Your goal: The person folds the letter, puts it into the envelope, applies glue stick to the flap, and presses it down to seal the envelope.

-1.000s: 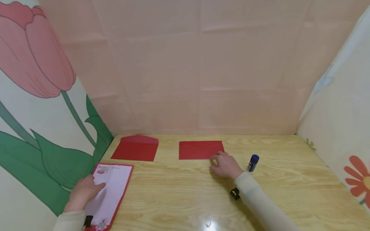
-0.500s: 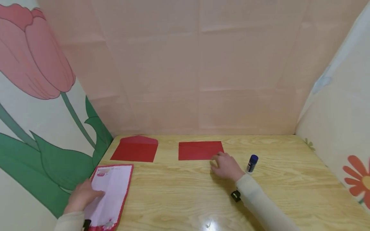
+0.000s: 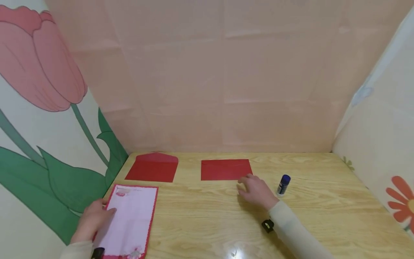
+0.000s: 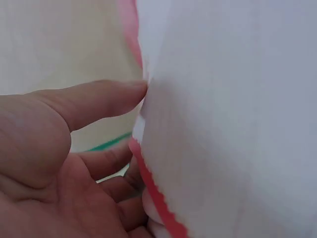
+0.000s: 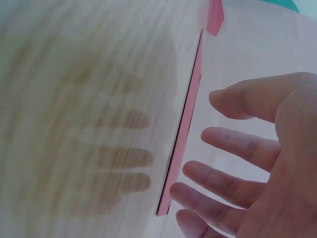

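Note:
At the left of the table lies letter paper [image 3: 130, 219] with a pink-red border and small printed pictures. My left hand [image 3: 93, 219] grips its left edge, the thumb on the face and the fingers behind. In the left wrist view, the thumb [image 4: 109, 101] presses the edge of the white sheet [image 4: 223, 119], and the curled fingers are partly hidden behind its red border. My right hand [image 3: 257, 191] hovers over the table, holding nothing, fingers spread and slightly bent. It is close to the front right corner of a closed red envelope [image 3: 226, 169].
A second red envelope [image 3: 151, 172], flap raised, lies at the back left. Right of my right hand, a glue stick [image 3: 283, 185] with a blue cap stands upright. Walls enclose the wooden table [image 3: 194, 223] at the back and both sides.
The letter paper has shifted a little to the right, with my left hand at its edge. My right hand has drawn back slightly, its fingers a bit more spread.

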### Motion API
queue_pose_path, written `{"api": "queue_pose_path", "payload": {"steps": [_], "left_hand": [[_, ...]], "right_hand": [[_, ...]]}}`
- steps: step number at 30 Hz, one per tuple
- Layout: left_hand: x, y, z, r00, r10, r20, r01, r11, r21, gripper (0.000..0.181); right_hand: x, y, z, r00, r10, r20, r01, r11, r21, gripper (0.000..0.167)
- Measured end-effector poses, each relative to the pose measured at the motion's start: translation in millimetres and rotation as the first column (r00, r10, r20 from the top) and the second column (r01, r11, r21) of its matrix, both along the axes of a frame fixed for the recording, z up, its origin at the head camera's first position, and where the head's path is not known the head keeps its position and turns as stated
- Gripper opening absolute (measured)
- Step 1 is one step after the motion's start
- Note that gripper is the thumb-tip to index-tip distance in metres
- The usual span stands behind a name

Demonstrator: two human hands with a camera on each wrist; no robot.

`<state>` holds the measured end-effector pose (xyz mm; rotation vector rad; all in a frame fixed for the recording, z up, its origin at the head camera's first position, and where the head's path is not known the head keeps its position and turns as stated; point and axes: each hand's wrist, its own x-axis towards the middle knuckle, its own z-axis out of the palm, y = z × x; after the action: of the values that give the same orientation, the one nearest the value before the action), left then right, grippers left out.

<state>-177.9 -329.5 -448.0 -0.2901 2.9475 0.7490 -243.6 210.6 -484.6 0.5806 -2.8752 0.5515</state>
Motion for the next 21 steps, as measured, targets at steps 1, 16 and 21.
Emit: {"api": "queue_pose_path", "payload": {"steps": [1,16,21], "left_hand": [[-1.0,2.5,1.4,1.000,-0.012,-0.020,0.012,1.000,0.005,0.051],[8.1,73.0,35.2,0.975,-0.096,-0.201,0.141,0.966,0.219,0.027],[7.2,97.3,42.1,0.964,-0.116,-0.241,0.193,0.925,0.327,0.026]], "right_hand": [[0.9,0.5,-0.5,1.000,0.000,0.002,0.000,1.000,-0.007,0.029],[23.9,-3.9,1.6,0.999,0.004,0.034,-0.002,0.996,-0.084,0.024],[35.8,-13.6,3.8,0.998,0.055,0.015,-0.054,0.995,-0.079,0.024]]}}
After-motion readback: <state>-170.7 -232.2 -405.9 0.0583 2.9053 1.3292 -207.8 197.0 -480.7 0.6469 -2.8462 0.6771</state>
